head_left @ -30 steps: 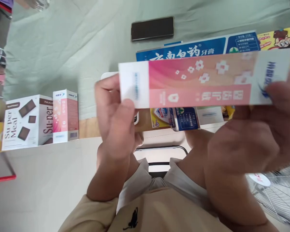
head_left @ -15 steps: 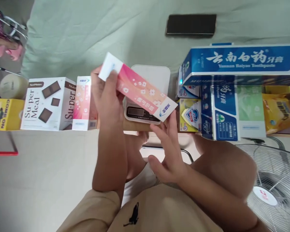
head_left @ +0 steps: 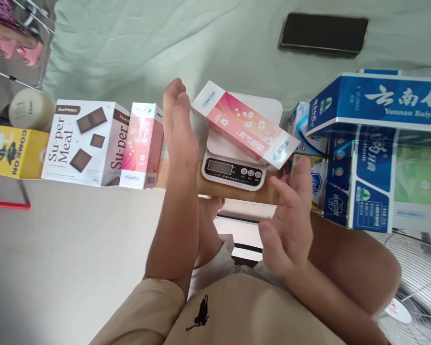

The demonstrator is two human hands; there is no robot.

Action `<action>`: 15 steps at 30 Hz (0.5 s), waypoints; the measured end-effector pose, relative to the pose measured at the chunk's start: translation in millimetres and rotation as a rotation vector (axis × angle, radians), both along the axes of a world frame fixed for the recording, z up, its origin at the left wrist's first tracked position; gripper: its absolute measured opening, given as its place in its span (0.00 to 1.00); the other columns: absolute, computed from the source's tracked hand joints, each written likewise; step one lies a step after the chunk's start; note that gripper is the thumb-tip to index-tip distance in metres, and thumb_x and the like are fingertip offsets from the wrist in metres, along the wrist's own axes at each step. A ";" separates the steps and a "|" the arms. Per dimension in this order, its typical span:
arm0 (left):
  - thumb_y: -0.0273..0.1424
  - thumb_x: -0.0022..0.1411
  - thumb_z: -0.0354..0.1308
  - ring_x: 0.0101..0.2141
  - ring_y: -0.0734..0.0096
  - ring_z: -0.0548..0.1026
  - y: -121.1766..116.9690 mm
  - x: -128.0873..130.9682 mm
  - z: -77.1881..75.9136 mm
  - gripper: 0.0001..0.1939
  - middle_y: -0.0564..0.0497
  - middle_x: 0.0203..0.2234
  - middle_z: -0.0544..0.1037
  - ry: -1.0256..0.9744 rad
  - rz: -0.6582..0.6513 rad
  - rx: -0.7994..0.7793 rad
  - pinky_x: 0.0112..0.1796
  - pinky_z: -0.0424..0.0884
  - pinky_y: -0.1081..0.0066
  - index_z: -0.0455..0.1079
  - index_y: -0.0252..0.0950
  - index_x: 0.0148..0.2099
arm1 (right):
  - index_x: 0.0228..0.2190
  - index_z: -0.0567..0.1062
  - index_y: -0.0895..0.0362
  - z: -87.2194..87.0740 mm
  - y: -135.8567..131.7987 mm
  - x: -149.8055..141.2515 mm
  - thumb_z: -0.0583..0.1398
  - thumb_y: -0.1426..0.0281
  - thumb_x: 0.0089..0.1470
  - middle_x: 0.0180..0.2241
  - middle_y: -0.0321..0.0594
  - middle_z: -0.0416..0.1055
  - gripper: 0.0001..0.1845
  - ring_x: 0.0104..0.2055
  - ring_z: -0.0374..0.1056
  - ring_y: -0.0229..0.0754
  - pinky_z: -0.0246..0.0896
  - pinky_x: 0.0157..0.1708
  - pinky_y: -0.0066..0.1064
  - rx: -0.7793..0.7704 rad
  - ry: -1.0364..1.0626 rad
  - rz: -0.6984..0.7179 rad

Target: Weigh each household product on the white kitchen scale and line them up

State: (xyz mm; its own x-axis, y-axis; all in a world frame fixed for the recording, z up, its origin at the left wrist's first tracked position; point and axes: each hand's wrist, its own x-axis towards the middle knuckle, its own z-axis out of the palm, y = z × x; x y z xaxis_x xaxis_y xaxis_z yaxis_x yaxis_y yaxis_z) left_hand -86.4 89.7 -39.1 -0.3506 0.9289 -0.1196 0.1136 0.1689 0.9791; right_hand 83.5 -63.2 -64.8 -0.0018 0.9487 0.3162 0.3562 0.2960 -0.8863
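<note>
A pink and white toothpaste box [head_left: 246,125] lies slantwise across the platform of a white kitchen scale [head_left: 233,173], its ends jutting past the platform. The scale's small display looks blank. To the box's left, my left hand [head_left: 180,124] is raised edge-on with its fingers stretched out, holding nothing. My right hand [head_left: 290,220] is by the box's lower right end, palm turned inward and fingers apart, with nothing in it. A second pink and white toothpaste box [head_left: 141,146] stands upright just left of my left hand.
Left along the wooden board [head_left: 187,187] stand a Su-per Meal box [head_left: 82,143] and a yellow box [head_left: 16,152]. Blue Yunnan Baiyao toothpaste boxes [head_left: 391,103] are stacked right. A black phone [head_left: 323,34] lies on the green cloth [head_left: 136,52]; a fan [head_left: 422,287] stands lower right.
The pink toothpaste box was in my left hand above the scale; now it rests on the scale, let go. Both hands have moved apart from it, and the view has shifted.
</note>
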 end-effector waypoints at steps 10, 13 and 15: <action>0.38 0.72 0.45 0.71 0.67 0.62 -6.2 5.8 -1.8 0.18 0.52 0.66 0.70 -0.147 0.022 0.125 0.72 0.56 0.61 0.66 0.42 0.58 | 0.68 0.60 0.40 -1.4 -5.7 3.2 0.56 0.69 0.61 0.78 0.28 0.38 0.36 0.82 0.32 0.52 0.37 0.78 0.66 -0.021 0.021 -0.054; 0.38 0.71 0.45 0.71 0.65 0.61 -12.1 10.5 4.2 0.22 0.45 0.68 0.67 -0.145 0.006 0.151 0.73 0.55 0.61 0.63 0.36 0.61 | 0.67 0.61 0.43 -1.2 -5.2 2.5 0.57 0.68 0.62 0.79 0.33 0.36 0.34 0.82 0.31 0.56 0.39 0.77 0.69 -0.041 0.004 -0.045; 0.39 0.71 0.44 0.72 0.66 0.59 -12.3 11.0 6.1 0.23 0.44 0.69 0.66 -0.139 -0.011 0.141 0.73 0.54 0.62 0.62 0.34 0.62 | 0.63 0.65 0.45 1.3 -4.7 2.3 0.59 0.69 0.61 0.79 0.35 0.37 0.30 0.81 0.31 0.57 0.39 0.77 0.69 -0.071 -0.020 -0.051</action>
State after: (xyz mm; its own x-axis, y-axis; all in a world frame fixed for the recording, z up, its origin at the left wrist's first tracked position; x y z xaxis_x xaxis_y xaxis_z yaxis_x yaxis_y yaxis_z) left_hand -75.4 77.4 -33.0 -0.3295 0.9435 -0.0348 -0.0236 0.0286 0.9993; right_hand 85.8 -67.9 -63.5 0.0418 0.9678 0.2482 0.3872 0.2133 -0.8970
